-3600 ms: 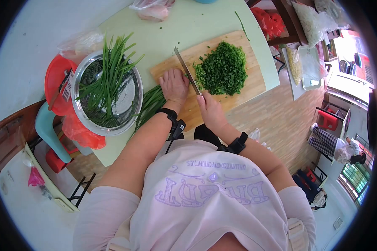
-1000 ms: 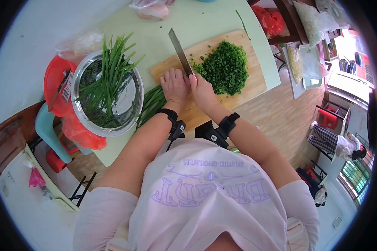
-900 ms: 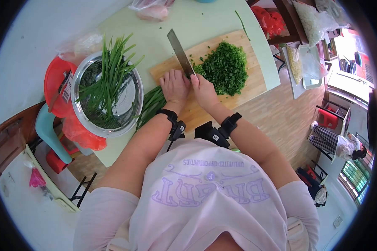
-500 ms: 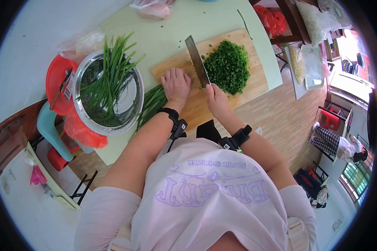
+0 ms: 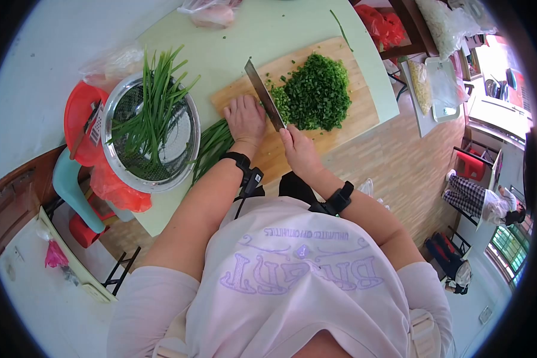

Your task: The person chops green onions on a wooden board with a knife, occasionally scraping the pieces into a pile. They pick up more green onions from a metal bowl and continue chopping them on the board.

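My right hand point(image 5: 298, 146) is wrapped round the handle of a cleaver point(image 5: 264, 95), whose blade stands beside my left hand on the wooden cutting board point(image 5: 355, 122). My left hand point(image 5: 245, 121) is closed over the end of a bunch of green stalks point(image 5: 213, 145), which runs off the board toward the colander. Right of the blade lies a heap of chopped greens point(image 5: 319, 92), with paler bits point(image 5: 278, 98) close to the steel. Long uncut stalks point(image 5: 156, 110) rest across a metal colander point(image 5: 194, 140) on the left.
A red basin point(image 5: 74, 116) and red plastic bag point(image 5: 116, 188) sit beyond the colander. A clear bag point(image 5: 215, 15) lies at the table's point(image 5: 256, 30) far edge. One stray stalk point(image 5: 340, 28) is near the board. Another person point(image 5: 492, 209) is at the far right.
The cleaver and my right hand have moved left, closer to my left hand. More pale chopped bits show right of the blade. The view has shifted slightly.
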`<move>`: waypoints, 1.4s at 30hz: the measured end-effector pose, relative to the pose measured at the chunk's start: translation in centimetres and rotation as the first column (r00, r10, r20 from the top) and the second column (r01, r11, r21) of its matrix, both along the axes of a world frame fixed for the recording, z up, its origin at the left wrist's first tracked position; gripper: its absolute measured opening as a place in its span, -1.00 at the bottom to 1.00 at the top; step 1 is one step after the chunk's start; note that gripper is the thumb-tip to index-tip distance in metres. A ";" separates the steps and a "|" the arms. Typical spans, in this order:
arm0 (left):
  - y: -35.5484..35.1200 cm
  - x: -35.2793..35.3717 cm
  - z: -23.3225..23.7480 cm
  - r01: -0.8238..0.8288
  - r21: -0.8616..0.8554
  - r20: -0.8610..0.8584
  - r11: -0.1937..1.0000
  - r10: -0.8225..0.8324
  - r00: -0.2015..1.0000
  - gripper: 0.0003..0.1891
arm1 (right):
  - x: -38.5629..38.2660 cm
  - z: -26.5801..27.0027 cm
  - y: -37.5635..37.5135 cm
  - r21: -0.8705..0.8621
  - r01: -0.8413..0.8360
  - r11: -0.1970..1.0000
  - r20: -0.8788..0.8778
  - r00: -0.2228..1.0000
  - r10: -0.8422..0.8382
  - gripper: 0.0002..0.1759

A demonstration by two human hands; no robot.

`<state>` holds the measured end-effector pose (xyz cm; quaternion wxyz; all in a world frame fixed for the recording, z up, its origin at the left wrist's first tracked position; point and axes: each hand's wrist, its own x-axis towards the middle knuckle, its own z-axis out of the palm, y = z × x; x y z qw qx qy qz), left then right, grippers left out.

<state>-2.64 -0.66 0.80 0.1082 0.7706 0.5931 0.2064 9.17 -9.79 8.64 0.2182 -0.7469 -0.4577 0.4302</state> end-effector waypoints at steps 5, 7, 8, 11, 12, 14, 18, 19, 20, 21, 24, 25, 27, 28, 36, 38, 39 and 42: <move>0.0 -0.1 -0.2 0.002 -0.007 -0.018 1.000 -0.003 1.000 -0.88 | -0.3 0.7 -0.3 -0.061 0.058 0.996 -0.107 0.992 -0.064 -0.59; 0.0 -0.1 -0.1 0.000 -0.019 -0.017 1.000 0.000 1.000 -0.88 | -0.4 0.9 -0.4 -0.093 0.048 0.994 -0.096 0.994 -0.057 -0.59; 0.0 -0.1 -0.1 -0.001 -0.030 -0.017 1.000 0.000 1.000 -0.87 | -0.4 1.0 -0.4 -0.094 0.046 0.994 -0.095 0.994 -0.055 -0.59; 0.0 -0.1 0.0 0.005 -0.030 0.001 1.000 -0.005 1.000 -0.87 | -0.6 1.0 -0.4 -0.081 0.010 0.997 -0.025 1.000 -0.012 -0.58; 0.0 -0.1 0.1 0.005 -0.030 0.003 1.000 -0.005 1.000 -0.87 | -0.8 0.9 -0.4 -0.065 0.005 0.998 0.000 1.000 -0.005 -0.57; 0.0 -0.1 0.1 0.009 -0.034 0.005 0.999 -0.009 1.000 -0.87 | -1.1 0.7 -0.3 -0.050 -0.001 0.999 0.025 1.000 0.002 -0.57; 0.0 -0.2 0.0 0.012 -0.027 -0.001 1.000 -0.012 1.000 -0.87 | -1.6 0.3 -0.1 -0.074 -0.007 0.997 0.052 0.999 0.011 -0.56; 0.0 -0.2 -0.1 0.015 -0.024 -0.002 1.000 -0.015 1.000 -0.87 | -1.7 0.2 -0.1 -0.079 -0.003 0.997 0.055 0.998 0.007 -0.57; 0.0 -0.2 -0.2 0.017 -0.021 -0.002 1.000 -0.017 1.000 -0.87 | -1.8 0.1 0.0 -0.081 -0.005 0.997 0.056 0.998 0.010 -0.57; 0.1 -0.2 -0.1 0.015 -0.023 -0.002 1.000 -0.015 1.000 -0.87 | -1.8 -0.2 0.1 -0.059 0.008 0.998 0.042 0.999 -0.006 -0.57; 0.1 -0.1 -0.2 0.018 -0.042 0.003 0.999 -0.018 1.000 -0.87 | -1.7 -1.4 0.9 -0.023 0.021 1.000 0.020 1.000 -0.020 -0.56; 0.1 -0.2 -0.3 0.018 -0.030 -0.004 0.999 -0.018 1.000 -0.87 | -1.8 -1.8 1.5 -0.006 0.021 1.000 0.011 1.000 -0.021 -0.56; 0.0 -0.1 -0.3 0.022 -0.016 -0.012 1.000 -0.022 1.000 -0.87 | -2.0 -2.1 3.4 0.026 0.026 0.999 0.014 1.000 -0.026 -0.55; 0.1 -0.1 -0.3 0.011 -0.016 -0.015 1.000 -0.011 1.000 -0.88 | -2.1 -2.1 4.2 0.060 0.030 0.998 0.017 0.999 -0.031 -0.54; 0.0 0.1 -0.5 -0.014 -0.006 -0.047 1.000 0.014 0.999 -0.88 | -1.3 -2.7 4.6 0.039 0.073 0.997 0.006 0.997 -0.073 -0.56; 0.0 0.1 -0.4 -0.007 0.010 -0.067 1.000 0.007 0.998 -0.89 | -0.4 -2.9 3.8 0.051 0.065 0.997 -0.021 0.998 -0.064 -0.57; 0.0 0.2 -0.4 -0.007 0.010 -0.066 1.000 0.008 0.998 -0.89 | -0.1 -2.9 3.0 0.034 0.065 0.997 -0.051 0.997 -0.064 -0.58; 0.0 0.2 -0.1 -0.006 0.063 -0.015 0.998 0.007 1.000 -0.89 | 1.1 -3.9 1.1 0.036 0.078 0.996 -0.072 0.995 -0.075 -0.59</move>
